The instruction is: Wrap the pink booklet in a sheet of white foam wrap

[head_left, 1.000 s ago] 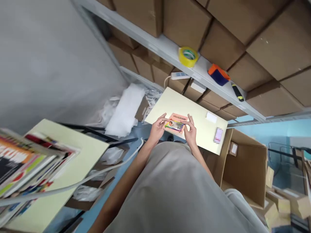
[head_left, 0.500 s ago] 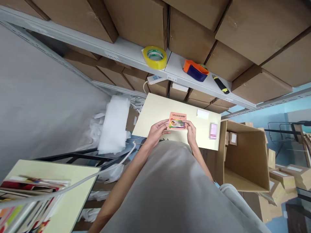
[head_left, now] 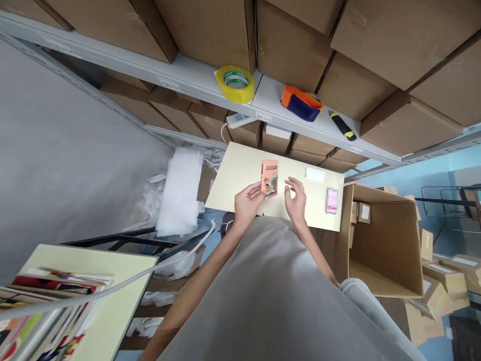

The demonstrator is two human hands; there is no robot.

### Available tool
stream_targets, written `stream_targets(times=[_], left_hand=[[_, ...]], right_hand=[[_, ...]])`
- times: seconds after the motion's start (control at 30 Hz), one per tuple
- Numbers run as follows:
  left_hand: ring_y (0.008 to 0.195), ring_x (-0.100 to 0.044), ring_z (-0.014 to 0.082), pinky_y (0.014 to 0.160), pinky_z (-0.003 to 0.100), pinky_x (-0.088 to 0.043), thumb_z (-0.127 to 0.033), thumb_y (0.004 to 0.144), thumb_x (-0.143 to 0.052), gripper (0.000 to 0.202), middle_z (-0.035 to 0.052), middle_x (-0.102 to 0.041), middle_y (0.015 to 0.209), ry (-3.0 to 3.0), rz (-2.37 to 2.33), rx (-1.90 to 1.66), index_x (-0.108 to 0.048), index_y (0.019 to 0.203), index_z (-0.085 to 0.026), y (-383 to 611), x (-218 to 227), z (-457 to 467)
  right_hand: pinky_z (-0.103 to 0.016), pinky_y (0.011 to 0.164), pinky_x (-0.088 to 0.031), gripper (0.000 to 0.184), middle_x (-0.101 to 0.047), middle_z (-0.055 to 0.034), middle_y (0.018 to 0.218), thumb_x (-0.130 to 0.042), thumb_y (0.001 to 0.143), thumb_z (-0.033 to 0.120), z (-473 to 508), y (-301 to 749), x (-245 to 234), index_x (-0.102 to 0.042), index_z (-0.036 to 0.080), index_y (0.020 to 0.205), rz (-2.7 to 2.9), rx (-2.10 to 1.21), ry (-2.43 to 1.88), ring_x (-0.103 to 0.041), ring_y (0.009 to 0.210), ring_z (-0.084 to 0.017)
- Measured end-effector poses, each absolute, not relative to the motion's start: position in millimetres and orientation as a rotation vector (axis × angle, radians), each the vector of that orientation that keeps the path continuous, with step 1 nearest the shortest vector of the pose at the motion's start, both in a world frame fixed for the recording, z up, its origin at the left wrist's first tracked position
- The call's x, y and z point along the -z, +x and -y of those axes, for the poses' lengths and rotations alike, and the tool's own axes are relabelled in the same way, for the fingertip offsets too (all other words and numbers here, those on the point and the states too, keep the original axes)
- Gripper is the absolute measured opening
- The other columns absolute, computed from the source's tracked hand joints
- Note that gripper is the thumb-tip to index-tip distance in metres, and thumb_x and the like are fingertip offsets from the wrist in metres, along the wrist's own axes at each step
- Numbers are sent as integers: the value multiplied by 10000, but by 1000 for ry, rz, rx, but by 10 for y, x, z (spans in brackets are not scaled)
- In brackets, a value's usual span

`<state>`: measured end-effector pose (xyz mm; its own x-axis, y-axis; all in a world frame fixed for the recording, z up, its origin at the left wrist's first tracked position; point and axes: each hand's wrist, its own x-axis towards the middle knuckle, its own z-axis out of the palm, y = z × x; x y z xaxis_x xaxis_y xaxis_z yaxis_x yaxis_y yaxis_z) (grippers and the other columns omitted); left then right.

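Note:
A small pink book point(head_left: 270, 173) with a picture on its cover is gripped at its lower left by my left hand point(head_left: 248, 200). It is tilted so that its spine side shows, above the pale yellow table point(head_left: 240, 160). To the right of the book, apart from it, my right hand point(head_left: 295, 200) holds nothing; its fingers are curved and the thumb stands off from them. Farther right on the table lie a white slip or pad point(head_left: 314, 174) and a blurred-out pink item point(head_left: 331, 200).
On the grey shelf point(head_left: 210, 82) ahead sit a yellow tape roll point(head_left: 236, 84), an orange and blue tape dispenser point(head_left: 301, 103) and a utility knife point(head_left: 342, 126). An open carton point(head_left: 387, 240) stands at right. Books point(head_left: 48, 306) fill part of the left table; a white cable point(head_left: 180, 259) crosses there.
My right hand has let go of the book and moved slightly right. The book has turned in my left hand, so its cover now looks narrower and its spine side shows.

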<state>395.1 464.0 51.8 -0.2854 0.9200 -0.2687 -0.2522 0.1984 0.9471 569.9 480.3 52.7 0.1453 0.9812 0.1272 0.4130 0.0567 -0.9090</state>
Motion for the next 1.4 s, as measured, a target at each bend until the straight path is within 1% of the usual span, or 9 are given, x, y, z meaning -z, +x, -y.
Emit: stream_targets(times=[0.17,0.3,0.4,0.5,0.7,1.03,1.17,1.27,1.4], left_hand=[[1159,-865,321,1131,517,-702,-525,920,-866,461,116,-885,1287,961,-1407,-1322,-896,1239,-194,4148,-652,-4459],[1266,-817,309,1276,511,-599,-428,952,-858,283,92,-874,1305,1264,-1378,-1275,-915,1182,-274,4186,-776,-4424],[1420,-733,339,1296,536,-560,-491,939,-887,438,142,-816,1439,1173,-1491,-1338,-869,1310,-257,4075,-758,-4499],[1406,-739,373,1245,546,-589,-679,831,-953,726,190,-796,1478,893,-1500,-1344,-833,1357,-193,3926,-662,-4583],[1079,-847,376,1026,519,-695,-822,579,-1051,895,170,-887,1029,586,-1265,-1164,-893,1120,-126,3849,-558,-4534],[1143,-852,385,1097,541,-700,-764,736,-988,737,149,-897,1178,671,-1514,-1441,-915,1134,-147,3875,-654,-4379],[1244,-834,382,1212,571,-648,-621,906,-905,467,98,-897,1221,858,-1477,-1436,-933,1135,-216,4042,-845,-4235],[1326,-809,368,1330,571,-553,-502,926,-902,246,77,-891,1251,1045,-1388,-1364,-942,1034,-285,4126,-951,-4160],[1405,-759,359,1298,555,-572,-480,918,-916,340,117,-838,1419,1006,-1446,-1371,-916,1190,-275,3964,-876,-4189]], right_hand=[[-431,985,-707,429,-866,-126,1237,-755,1013,617,-4723,5529,-741,-799,232,1198,1286,-1066,-1461,-833,1125,-286],[-309,756,-648,495,-781,-28,846,-735,992,726,-4727,5515,-747,-708,237,915,1225,-1073,-1506,-742,812,-205],[-284,687,-594,550,-727,-5,759,-730,978,779,-4746,5619,-738,-681,243,865,1187,-1087,-1476,-672,742,-185],[-327,752,-652,595,-824,-47,883,-802,909,817,-4738,5702,-727,-754,229,990,1119,-1235,-1368,-758,834,-230],[-411,850,-720,641,-899,-107,1060,-843,875,823,-4692,5726,-649,-785,213,1066,1065,-1355,-1287,-853,921,-279],[-549,1226,-642,556,-798,-138,1539,-751,1040,649,-4562,5588,-803,-809,252,1424,1167,-990,-1446,-782,1418,-335],[-461,1060,-728,527,-875,-99,1350,-862,955,669,-4484,5398,-829,-854,255,1282,1222,-1205,-1341,-840,1260,-320],[-359,824,-723,502,-868,-51,994,-809,980,725,-4519,5379,-778,-835,234,1081,1238,-1204,-1362,-827,910,-244],[-281,566,-583,596,-745,2,773,-741,981,814,-4619,5504,-704,-780,220,987,1202,-1245,-1341,-648,623,-161]])
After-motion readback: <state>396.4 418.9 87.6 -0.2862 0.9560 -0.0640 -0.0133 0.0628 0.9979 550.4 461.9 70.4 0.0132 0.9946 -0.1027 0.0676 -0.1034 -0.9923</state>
